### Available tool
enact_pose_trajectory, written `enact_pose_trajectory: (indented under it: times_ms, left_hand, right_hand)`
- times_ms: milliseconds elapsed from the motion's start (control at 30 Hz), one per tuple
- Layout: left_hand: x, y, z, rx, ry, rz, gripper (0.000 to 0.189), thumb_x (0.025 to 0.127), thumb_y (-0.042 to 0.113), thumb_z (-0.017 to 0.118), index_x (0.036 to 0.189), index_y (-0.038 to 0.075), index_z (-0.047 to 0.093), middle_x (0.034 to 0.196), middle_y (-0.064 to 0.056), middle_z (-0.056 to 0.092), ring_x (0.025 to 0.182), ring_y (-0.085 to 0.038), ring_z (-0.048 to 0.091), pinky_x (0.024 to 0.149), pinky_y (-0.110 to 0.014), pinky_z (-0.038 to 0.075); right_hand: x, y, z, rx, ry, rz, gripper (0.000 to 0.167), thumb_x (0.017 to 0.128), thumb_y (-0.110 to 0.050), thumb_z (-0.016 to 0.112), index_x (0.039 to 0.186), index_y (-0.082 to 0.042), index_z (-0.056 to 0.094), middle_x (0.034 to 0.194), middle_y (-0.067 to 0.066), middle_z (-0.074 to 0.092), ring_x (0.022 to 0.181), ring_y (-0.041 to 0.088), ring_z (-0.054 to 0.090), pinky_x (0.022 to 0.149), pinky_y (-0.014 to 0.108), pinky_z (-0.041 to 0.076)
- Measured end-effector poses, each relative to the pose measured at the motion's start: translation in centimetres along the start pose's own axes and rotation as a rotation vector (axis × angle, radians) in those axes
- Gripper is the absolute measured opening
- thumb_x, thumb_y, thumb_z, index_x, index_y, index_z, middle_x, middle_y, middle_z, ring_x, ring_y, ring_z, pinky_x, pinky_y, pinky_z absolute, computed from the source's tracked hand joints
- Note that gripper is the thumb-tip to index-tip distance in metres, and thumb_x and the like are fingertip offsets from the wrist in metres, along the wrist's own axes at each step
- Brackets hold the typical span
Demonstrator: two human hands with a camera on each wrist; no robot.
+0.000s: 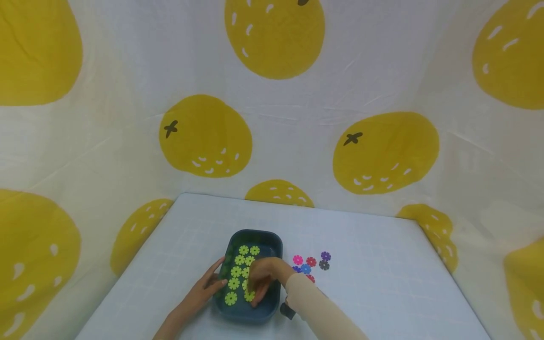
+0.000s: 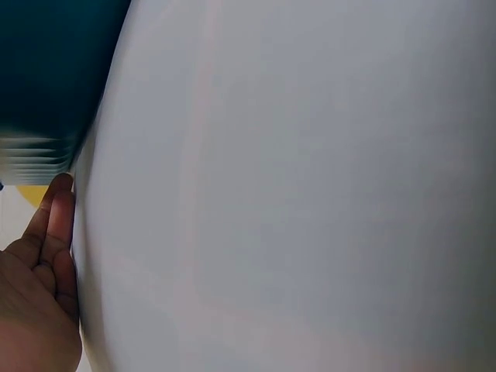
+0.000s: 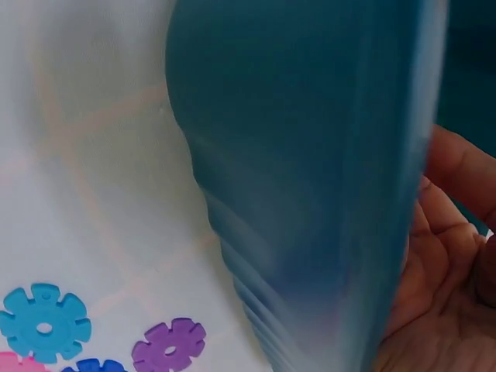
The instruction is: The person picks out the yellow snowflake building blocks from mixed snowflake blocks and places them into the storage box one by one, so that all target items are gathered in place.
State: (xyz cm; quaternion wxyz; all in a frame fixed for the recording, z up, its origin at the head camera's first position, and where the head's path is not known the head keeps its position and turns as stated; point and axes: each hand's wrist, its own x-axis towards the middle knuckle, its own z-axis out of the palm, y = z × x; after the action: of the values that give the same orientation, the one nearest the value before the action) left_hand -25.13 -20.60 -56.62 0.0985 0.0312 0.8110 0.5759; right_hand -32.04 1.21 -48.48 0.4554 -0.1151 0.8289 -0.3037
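A dark teal tray (image 1: 272, 309) lies on the table with two rows of yellow-green notched plastic discs (image 1: 231, 298) in its left and middle part. My left hand (image 1: 204, 288) is at the tray's left side, its fingers fairly straight along the wall; in the left wrist view its fingertips reach the tray's ridged corner. My right hand (image 1: 265, 276) reaches down into the tray, fingers bent downward beside the nearest disc of the right row. The tray wall (image 3: 294, 155) hides its fingertips in the right wrist view, so whether they pinch a disc is unclear.
Right of the tray, loose notched discs lie on the white cloth: pink (image 1: 298, 260), red (image 1: 311, 261), light blue (image 1: 305, 268), purple (image 1: 325, 256) and grey (image 1: 324, 265). A small dark object (image 1: 287, 310) shows by the right wrist. White fruit-print sheeting (image 1: 293, 141) surrounds the table.
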Motion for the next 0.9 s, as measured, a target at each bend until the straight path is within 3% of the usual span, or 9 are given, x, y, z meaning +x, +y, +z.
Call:
enact_pose_trajectory:
  times_ms: [300, 567, 900]
  left_hand:
    - [0.2, -0.1, 0.0, -0.015, -0.003, 0.005, 0.068, 0.097, 0.035, 0.062, 0.156, 0.032, 0.028, 0.138, -0.019, 0.056, 0.118, -0.029, 0.061, 0.099, -0.050, 0.051]
    - [0.1, -0.1, -0.1, -0.004, -0.002, 0.016, 0.068, 0.098, 0.035, 0.062, 0.157, 0.030, 0.027, 0.138, -0.020, 0.056, 0.119, -0.031, 0.060, 0.099, -0.050, 0.051]
    - [-0.1, -0.5, 0.1, -0.014, -0.001, 0.005, 0.069, 0.097, 0.034, 0.063, 0.157, 0.030, 0.028, 0.140, -0.023, 0.054, 0.121, -0.036, 0.059, 0.101, -0.056, 0.048]
  right_hand:
    - [-0.8, -0.8, -0.7, 0.006, 0.006, 0.004, 0.015, 0.088, -0.006, 0.071, 0.080, 0.006, 0.076, 0.079, 0.021, 0.074, 0.072, 0.033, 0.075, 0.064, 0.035, 0.062]
    - [-1.3, -1.0, -1.3, 0.053, 0.035, -0.013, 0.016, 0.088, -0.005, 0.070, 0.085, 0.009, 0.075, 0.079, 0.023, 0.074, 0.068, 0.032, 0.074, 0.060, 0.034, 0.061]
    - [-4.7, 0.7, -1.0, 0.205, 0.283, -0.153, 0.022, 0.094, -0.015, 0.066, 0.088, 0.004, 0.075, 0.078, 0.019, 0.074, 0.072, 0.032, 0.075, 0.062, 0.036, 0.062]
